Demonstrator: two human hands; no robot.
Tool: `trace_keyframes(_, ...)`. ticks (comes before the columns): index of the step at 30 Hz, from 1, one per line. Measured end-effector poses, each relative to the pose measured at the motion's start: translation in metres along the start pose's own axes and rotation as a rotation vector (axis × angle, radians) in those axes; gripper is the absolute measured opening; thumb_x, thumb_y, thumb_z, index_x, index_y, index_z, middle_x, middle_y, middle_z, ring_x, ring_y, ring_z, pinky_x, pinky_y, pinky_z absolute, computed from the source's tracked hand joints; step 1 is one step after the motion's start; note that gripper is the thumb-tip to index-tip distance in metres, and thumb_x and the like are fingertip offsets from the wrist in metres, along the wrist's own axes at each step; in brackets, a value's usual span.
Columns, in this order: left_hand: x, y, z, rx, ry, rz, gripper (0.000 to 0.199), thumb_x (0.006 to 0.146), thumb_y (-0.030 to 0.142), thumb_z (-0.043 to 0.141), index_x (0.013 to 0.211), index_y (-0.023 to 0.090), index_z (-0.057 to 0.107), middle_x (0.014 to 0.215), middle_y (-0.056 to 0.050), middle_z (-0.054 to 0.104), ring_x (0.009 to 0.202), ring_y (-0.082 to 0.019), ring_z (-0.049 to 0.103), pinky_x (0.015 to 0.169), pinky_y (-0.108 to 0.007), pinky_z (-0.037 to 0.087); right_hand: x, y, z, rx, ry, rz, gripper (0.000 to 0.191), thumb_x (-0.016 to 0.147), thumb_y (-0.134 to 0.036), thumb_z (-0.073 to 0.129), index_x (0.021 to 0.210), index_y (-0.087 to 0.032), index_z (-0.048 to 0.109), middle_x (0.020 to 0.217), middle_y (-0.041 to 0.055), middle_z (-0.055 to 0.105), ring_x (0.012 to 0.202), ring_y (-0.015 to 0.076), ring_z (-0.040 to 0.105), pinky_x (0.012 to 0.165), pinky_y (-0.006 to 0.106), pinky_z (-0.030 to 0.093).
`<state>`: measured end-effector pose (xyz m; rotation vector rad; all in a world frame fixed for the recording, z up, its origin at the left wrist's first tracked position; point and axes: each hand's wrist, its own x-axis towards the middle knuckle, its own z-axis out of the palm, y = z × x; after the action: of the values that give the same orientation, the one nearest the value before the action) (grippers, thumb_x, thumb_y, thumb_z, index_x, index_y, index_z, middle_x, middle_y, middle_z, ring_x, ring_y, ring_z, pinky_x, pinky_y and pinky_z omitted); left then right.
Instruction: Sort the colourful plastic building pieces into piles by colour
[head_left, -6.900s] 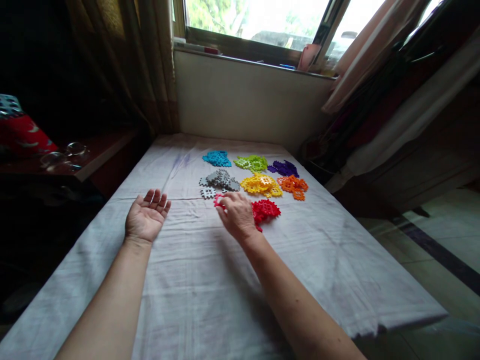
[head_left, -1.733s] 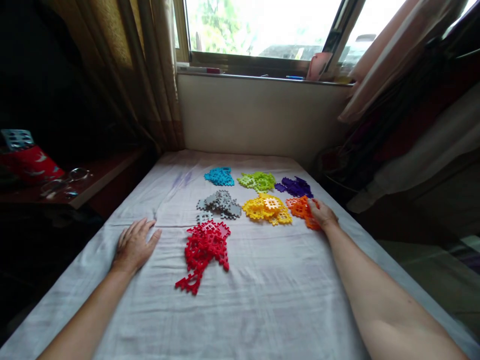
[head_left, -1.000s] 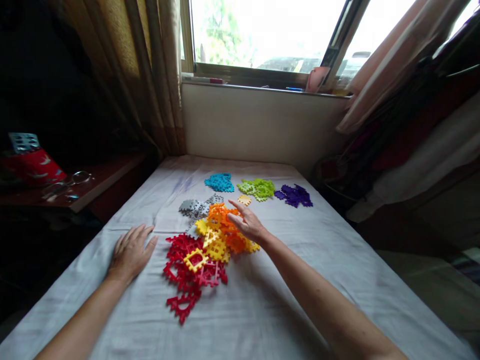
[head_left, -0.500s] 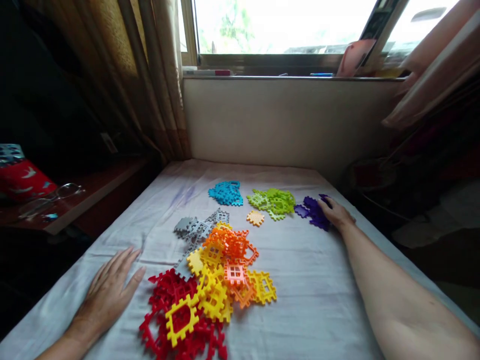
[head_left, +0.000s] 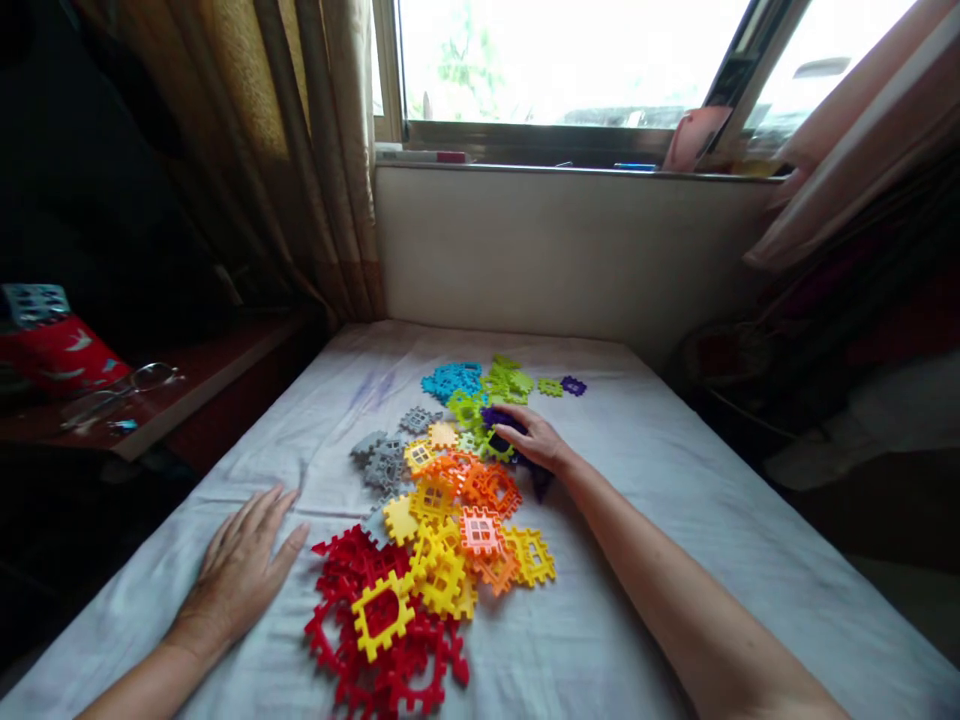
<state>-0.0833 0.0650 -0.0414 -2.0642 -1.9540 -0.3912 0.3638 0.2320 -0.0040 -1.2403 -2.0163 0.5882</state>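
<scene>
My left hand (head_left: 244, 560) lies flat on the sheet, fingers stretched, left of the red interlocking plastic pieces (head_left: 349, 560). With fingers curled, my right hand (head_left: 529, 435) is over the purple pieces (head_left: 499, 416), partly hiding them. Some lime green pieces (head_left: 469, 408) touch this bunch. Behind lie blue pieces (head_left: 454, 381) and a second lime cluster (head_left: 508, 382). One purple piece (head_left: 574, 385) sits apart, beside a single green piece (head_left: 550, 387). Grey (head_left: 384, 462), orange (head_left: 491, 487) and yellow pieces (head_left: 439, 580) fill the middle, a yellow frame (head_left: 405, 610) resting on the red ones.
A pale sheet (head_left: 637, 560) covers the surface. At left a dark red table (head_left: 225, 370) holds eyeglasses (head_left: 154, 376) and a red pouch (head_left: 56, 350). Beyond are a low wall (head_left: 555, 250), a window, a brown curtain (head_left: 337, 150) and a pink cup (head_left: 694, 138) on the sill.
My right hand has moved left, pushing purple and some green pieces towards the orange and grey ones. One purple and one green piece stayed behind at the right. My left hand stays flat.
</scene>
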Motion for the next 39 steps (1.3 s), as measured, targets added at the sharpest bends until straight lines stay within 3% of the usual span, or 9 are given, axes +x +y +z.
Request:
trace_keyframes(2, -0.001, 0.001, 0.000, -0.001, 0.009, 0.010, 0.061, 0.093, 0.050, 0.030, 0.134, 0.015, 0.057, 0.141, -0.016, 0.057, 0.133, -0.031, 0.050, 0.110, -0.048, 0.038, 0.002, -0.014, 0.002, 0.026, -0.039, -0.063, 0.049, 0.086, -0.054, 0.057, 0.125, -0.027, 0.067, 0.130, 0.0063, 0.067, 0.121, 0.0249, 0.061, 0.108, 0.042, 0.045)
trace_keyframes(4, -0.003, 0.002, 0.000, 0.003, 0.032, 0.026, 0.059, 0.094, 0.048, 0.030, 0.135, 0.015, 0.057, 0.142, -0.015, 0.056, 0.133, -0.030, 0.049, 0.111, -0.047, 0.037, 0.012, -0.013, -0.013, -0.017, 0.030, 0.006, 0.050, 0.089, -0.056, 0.052, 0.126, -0.026, 0.067, 0.131, 0.0072, 0.066, 0.124, 0.0258, 0.058, 0.109, 0.043, 0.043)
trace_keyframes(8, -0.005, 0.004, -0.001, 0.023, 0.083, 0.054, 0.056, 0.094, 0.046, 0.032, 0.135, 0.016, 0.056, 0.140, -0.015, 0.058, 0.132, -0.029, 0.051, 0.110, -0.046, 0.038, 0.043, 0.026, -0.063, -0.332, 0.346, 0.577, 0.058, 0.090, -0.053, 0.048, 0.137, -0.021, 0.059, 0.143, 0.0173, 0.053, 0.134, 0.0350, 0.047, 0.109, 0.055, 0.037)
trace_keyframes(10, -0.007, 0.006, -0.003, 0.039, 0.101, 0.068, 0.055, 0.094, 0.045, 0.033, 0.136, 0.017, 0.055, 0.139, -0.014, 0.059, 0.131, -0.029, 0.052, 0.110, -0.046, 0.039, 0.057, 0.050, -0.076, -0.392, 0.392, 0.848, 0.067, 0.090, -0.059, 0.044, 0.146, -0.022, 0.049, 0.147, 0.0207, 0.046, 0.136, 0.0397, 0.043, 0.107, 0.061, 0.036)
trace_keyframes(13, -0.009, 0.009, -0.005, 0.052, 0.117, 0.091, 0.054, 0.095, 0.044, 0.034, 0.137, 0.018, 0.054, 0.141, -0.013, 0.058, 0.133, -0.028, 0.050, 0.110, -0.046, 0.039, 0.075, 0.071, -0.068, -0.372, 0.332, 0.944, 0.071, 0.091, -0.065, 0.037, 0.149, -0.026, 0.044, 0.149, 0.0201, 0.043, 0.138, 0.0395, 0.040, 0.107, 0.060, 0.034)
trace_keyframes(17, -0.010, 0.011, -0.008, 0.057, 0.104, 0.095, 0.052, 0.096, 0.043, 0.034, 0.139, 0.020, 0.051, 0.143, -0.012, 0.056, 0.135, -0.026, 0.048, 0.112, -0.046, 0.036, 0.107, 0.060, -0.030, -0.408, 0.191, 0.802, 0.070, 0.089, -0.070, 0.036, 0.148, -0.033, 0.045, 0.151, 0.0142, 0.045, 0.139, 0.0388, 0.039, 0.108, 0.065, 0.031)
trace_keyframes(25, -0.010, 0.016, -0.011, 0.021, 0.053, 0.044, 0.052, 0.096, 0.043, 0.035, 0.139, 0.020, 0.052, 0.145, -0.011, 0.055, 0.136, -0.026, 0.045, 0.114, -0.047, 0.035, 0.151, -0.013, 0.039, -0.481, -0.173, 0.566, 0.071, 0.084, -0.079, 0.041, 0.139, -0.038, 0.056, 0.151, 0.0077, 0.049, 0.139, 0.0402, 0.041, 0.107, 0.067, 0.032)
trace_keyframes(32, -0.007, 0.020, -0.011, -0.006, 0.037, 0.013, 0.052, 0.095, 0.043, 0.036, 0.137, 0.019, 0.054, 0.142, -0.012, 0.056, 0.135, -0.028, 0.046, 0.113, -0.048, 0.036, 0.132, -0.061, 0.075, -0.321, -0.336, 0.225, 0.059, 0.085, -0.069, 0.052, 0.129, -0.032, 0.066, 0.135, 0.0037, 0.064, 0.127, 0.0320, 0.057, 0.107, 0.048, 0.044)
trace_keyframes(39, -0.004, 0.023, -0.015, -0.034, 0.001, -0.021, 0.053, 0.094, 0.045, 0.036, 0.136, 0.019, 0.056, 0.144, -0.013, 0.055, 0.136, -0.029, 0.046, 0.114, -0.049, 0.035, 0.093, -0.108, 0.065, 0.026, -0.617, -0.171, 0.056, 0.081, -0.070, 0.061, 0.123, -0.034, 0.070, 0.130, 0.0008, 0.068, 0.121, 0.0274, 0.062, 0.106, 0.044, 0.048)
